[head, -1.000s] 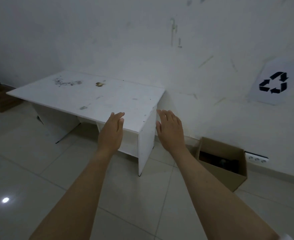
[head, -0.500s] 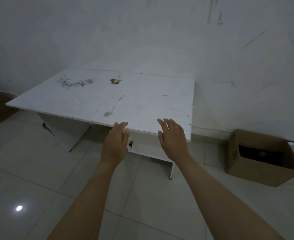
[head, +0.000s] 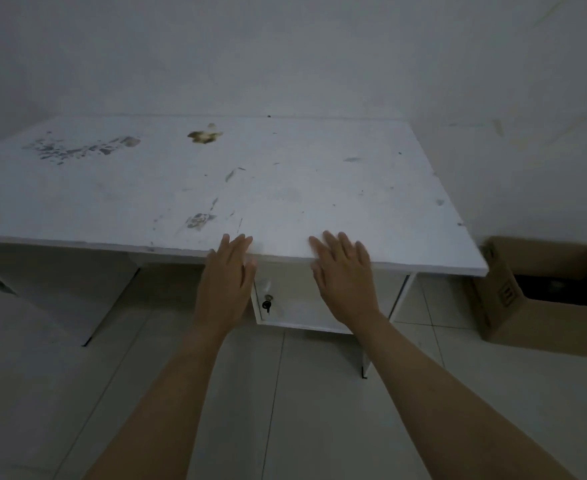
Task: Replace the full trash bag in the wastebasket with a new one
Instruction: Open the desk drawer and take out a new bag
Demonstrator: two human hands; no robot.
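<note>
Nothing of the job shows as done yet. Your left hand [head: 228, 271] and right hand [head: 342, 271] are both stretched out in front of you, palms down, fingers loosely spread, and neither is holding anything. They reach to the near edge of the white desk [head: 146, 188], but you cannot tell whether they touch it or hang just short of it.

No wastebasket, full bag or fresh bag is in view, so every step appears to be left: find the bin, lift out the full bag, fit the new one.

The nearest candidate is the open cardboard box [head: 541, 299] on the floor just beyond the desk's right end, against the wall. Its inside is dark, and whether it holds a bag or serves as the bin cannot be made out.

The desktop is bare apart from grey scuffs and a yellowish stain [head: 203, 135] toward its far side. Under the desk, between your hands, a small white locked compartment [head: 295, 306] shows a key [head: 267, 302] in its lock; it may hold spare bags, but that is only a guess. The tiled floor [head: 60, 393] between you and the box looks open, though the desk's right corner juts out beside it.
</note>
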